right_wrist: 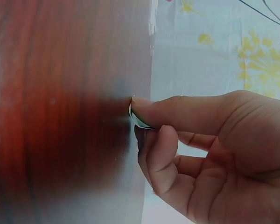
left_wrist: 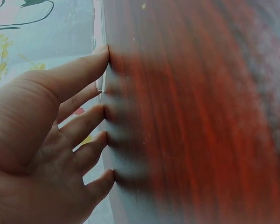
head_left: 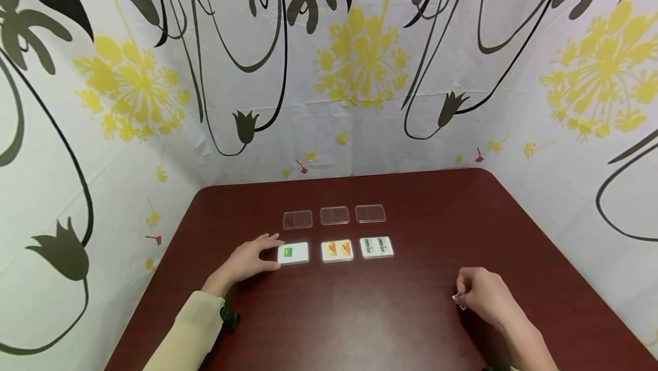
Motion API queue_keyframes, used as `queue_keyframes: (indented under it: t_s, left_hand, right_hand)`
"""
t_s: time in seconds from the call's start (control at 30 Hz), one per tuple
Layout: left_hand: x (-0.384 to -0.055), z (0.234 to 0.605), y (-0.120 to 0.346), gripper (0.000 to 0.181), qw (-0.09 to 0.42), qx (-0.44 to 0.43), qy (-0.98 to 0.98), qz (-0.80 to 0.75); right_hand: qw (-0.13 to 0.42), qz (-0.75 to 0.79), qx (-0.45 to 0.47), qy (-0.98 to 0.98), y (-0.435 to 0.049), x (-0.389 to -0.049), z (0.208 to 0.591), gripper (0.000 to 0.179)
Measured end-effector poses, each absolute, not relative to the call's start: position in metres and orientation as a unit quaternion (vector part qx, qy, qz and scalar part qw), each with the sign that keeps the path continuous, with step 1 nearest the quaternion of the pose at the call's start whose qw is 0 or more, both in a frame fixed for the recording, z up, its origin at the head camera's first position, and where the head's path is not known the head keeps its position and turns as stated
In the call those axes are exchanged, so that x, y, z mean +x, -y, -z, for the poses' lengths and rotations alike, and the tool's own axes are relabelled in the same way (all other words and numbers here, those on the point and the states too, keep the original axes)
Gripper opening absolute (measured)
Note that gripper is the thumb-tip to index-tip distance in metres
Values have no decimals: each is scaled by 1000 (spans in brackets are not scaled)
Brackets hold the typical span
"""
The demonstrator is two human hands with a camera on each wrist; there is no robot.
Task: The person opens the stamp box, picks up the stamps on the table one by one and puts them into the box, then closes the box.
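Note:
My left hand (head_left: 255, 258) rests with fingertips on the table, thumb and index finger spread at the left edge of a flat case (head_left: 303, 253). That case shows a white surface with one green picture on its left half. In the left wrist view, the thumb of the left hand (left_wrist: 42, 116) is right at the thin case edge (left_wrist: 102, 28). Off to the right, my right hand (head_left: 485, 295) pinches a small white piece of card or paper (head_left: 459, 301). Seen from the right wrist, this piece (right_wrist: 141, 122) bends between thumb and fingers and has green on it.
Beside the left case lie a case with two orange pictures (head_left: 337, 250) and one with two green-and-white pictures (head_left: 376, 247). Behind them are three clear covers, the left (head_left: 297, 220), middle (head_left: 334, 215) and right (head_left: 370, 213). The dark red table (head_left: 411, 325) meets a patterned cloth (head_left: 319, 85).

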State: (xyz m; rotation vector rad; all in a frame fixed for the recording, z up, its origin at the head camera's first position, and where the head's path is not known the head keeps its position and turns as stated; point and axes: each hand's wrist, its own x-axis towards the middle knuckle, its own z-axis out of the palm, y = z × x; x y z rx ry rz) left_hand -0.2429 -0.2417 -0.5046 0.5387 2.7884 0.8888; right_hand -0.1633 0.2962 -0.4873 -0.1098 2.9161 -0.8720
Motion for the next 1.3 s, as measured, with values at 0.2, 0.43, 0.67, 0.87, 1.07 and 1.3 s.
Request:
queue_keyframes:
  t_s: [0.2,0.43,0.67,0.87,1.07,1.3]
  left_hand:
    - [-243,505,241,60,84,180,-934,-298]
    - [-244,505,241,60,86,177,-934,-298]
    - [-245,508,242,61,88,174,-932,-304]
    - [-246,508,242,61,85,173,-934,-302]
    - [-245,509,243,61,86,172,-933,-303]
    - [-244,509,242,61,87,170,-933,-305]
  right_hand:
    - [59,329,-27,-942,-302,-162,486,12]
    - [75,432,6,-899,-308,-163,485,23]
    - [58,502,6,-863,-312,-161,482,36]
    - [33,537,-21,-842,-312,-162,480,44]
    - [18,553,-33,-832,-308,-165,479,48]
    - [7,562,-41,-826,-301,-171,477,48]
